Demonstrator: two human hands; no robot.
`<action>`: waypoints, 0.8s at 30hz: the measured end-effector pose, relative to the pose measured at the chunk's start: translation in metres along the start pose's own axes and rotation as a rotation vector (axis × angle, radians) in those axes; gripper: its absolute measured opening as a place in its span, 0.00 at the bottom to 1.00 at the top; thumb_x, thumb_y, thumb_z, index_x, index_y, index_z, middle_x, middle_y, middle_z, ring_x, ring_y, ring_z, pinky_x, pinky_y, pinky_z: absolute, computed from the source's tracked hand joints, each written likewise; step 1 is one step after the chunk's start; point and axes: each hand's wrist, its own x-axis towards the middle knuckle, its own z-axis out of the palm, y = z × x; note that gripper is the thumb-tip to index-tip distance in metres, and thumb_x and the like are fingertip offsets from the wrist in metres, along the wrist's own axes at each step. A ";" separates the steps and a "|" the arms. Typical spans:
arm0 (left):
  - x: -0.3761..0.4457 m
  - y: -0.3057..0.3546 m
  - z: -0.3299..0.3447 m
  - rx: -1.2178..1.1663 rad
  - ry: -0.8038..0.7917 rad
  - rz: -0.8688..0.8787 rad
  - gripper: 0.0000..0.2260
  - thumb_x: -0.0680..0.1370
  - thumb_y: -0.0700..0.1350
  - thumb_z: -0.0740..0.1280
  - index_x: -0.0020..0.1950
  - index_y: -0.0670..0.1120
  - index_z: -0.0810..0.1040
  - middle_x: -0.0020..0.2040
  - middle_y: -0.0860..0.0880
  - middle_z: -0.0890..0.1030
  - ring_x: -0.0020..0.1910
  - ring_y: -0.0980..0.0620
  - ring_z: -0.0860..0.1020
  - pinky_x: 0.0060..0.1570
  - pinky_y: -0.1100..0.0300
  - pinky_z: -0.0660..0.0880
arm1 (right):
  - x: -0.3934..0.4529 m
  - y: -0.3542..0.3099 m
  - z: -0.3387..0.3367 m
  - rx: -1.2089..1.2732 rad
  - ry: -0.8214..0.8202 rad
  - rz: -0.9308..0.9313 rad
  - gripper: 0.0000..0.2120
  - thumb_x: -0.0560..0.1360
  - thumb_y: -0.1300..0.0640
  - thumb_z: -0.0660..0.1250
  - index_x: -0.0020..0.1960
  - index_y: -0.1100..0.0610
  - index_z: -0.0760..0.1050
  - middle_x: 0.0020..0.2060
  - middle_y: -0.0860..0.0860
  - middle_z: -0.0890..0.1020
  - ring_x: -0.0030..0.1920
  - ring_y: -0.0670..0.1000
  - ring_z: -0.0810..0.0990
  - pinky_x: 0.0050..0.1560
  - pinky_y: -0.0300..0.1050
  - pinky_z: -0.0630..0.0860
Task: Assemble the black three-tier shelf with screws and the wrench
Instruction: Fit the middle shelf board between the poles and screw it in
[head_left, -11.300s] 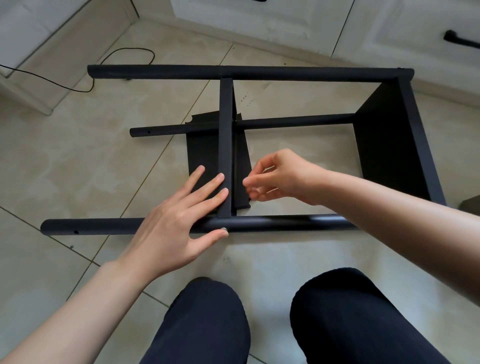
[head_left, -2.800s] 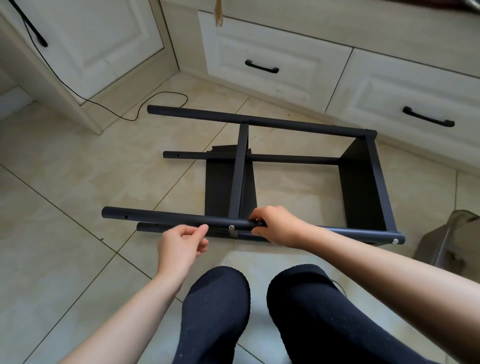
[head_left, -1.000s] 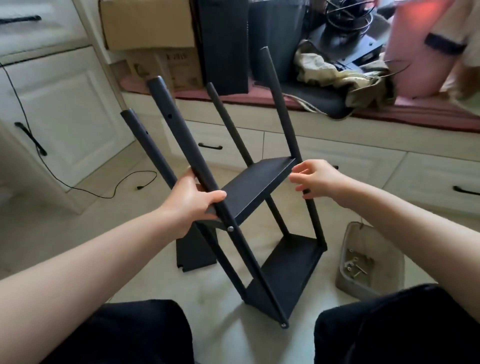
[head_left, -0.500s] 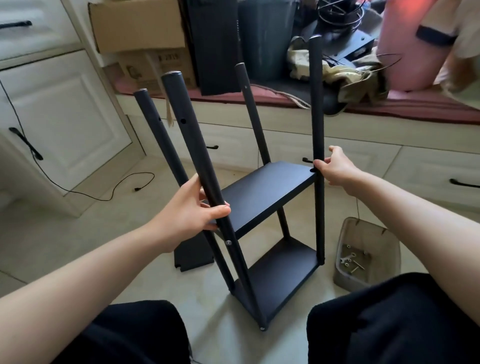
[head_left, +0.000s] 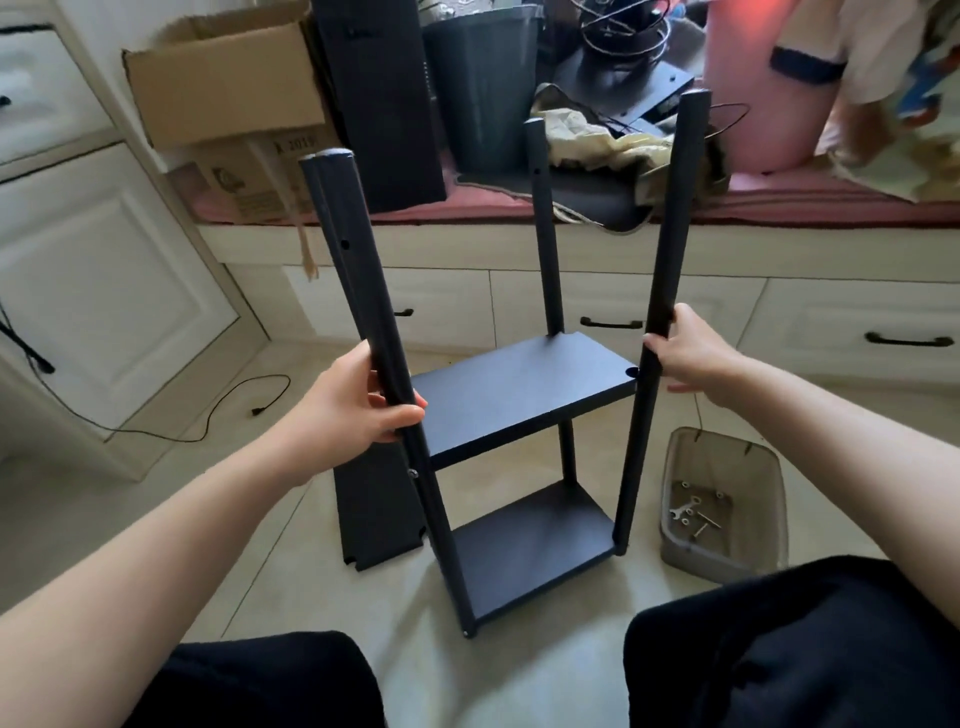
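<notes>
The black shelf frame (head_left: 519, 395) stands upright on the tile floor with two boards fitted between its black poles, a middle one and a bottom one (head_left: 535, 545). My left hand (head_left: 358, 400) is closed around the near left pole (head_left: 363, 291). My right hand (head_left: 691, 353) grips the near right pole (head_left: 670, 249) at the level of the middle board. A third loose black board (head_left: 374, 514) lies flat on the floor behind the left pole. A small wrench and screws (head_left: 696, 512) lie in a clear plastic tub (head_left: 727, 556) to the right.
White drawers (head_left: 852, 332) and a bench with a red cushion run across the back, piled with cardboard boxes (head_left: 223, 88), a dark bin and clutter. A black cable (head_left: 208, 415) trails over the floor at left. My knees in black trousers (head_left: 779, 649) fill the bottom.
The frame went from lying flat on the floor to standing upright. Over the last second it tipped straighter, and my right hand moved from the middle board's edge onto the right pole.
</notes>
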 end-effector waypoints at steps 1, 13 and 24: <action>0.005 0.000 -0.002 0.008 -0.002 -0.003 0.14 0.74 0.34 0.75 0.53 0.42 0.72 0.44 0.49 0.85 0.44 0.53 0.85 0.42 0.56 0.84 | -0.005 0.003 -0.004 -0.020 0.001 -0.009 0.10 0.83 0.54 0.59 0.63 0.53 0.65 0.55 0.57 0.78 0.54 0.60 0.80 0.43 0.52 0.81; 0.039 -0.017 -0.016 0.079 -0.030 0.031 0.14 0.73 0.30 0.74 0.53 0.41 0.75 0.44 0.48 0.86 0.45 0.53 0.85 0.38 0.62 0.81 | -0.066 0.030 -0.025 -0.056 -0.039 -0.058 0.10 0.79 0.55 0.68 0.57 0.50 0.70 0.42 0.52 0.82 0.41 0.53 0.85 0.39 0.52 0.84; 0.021 -0.035 -0.012 0.243 0.101 0.098 0.15 0.72 0.36 0.77 0.52 0.47 0.76 0.47 0.52 0.85 0.47 0.57 0.84 0.50 0.57 0.79 | -0.096 0.036 -0.015 0.042 -0.098 -0.009 0.04 0.79 0.57 0.67 0.53 0.55 0.74 0.47 0.56 0.82 0.44 0.57 0.85 0.39 0.49 0.83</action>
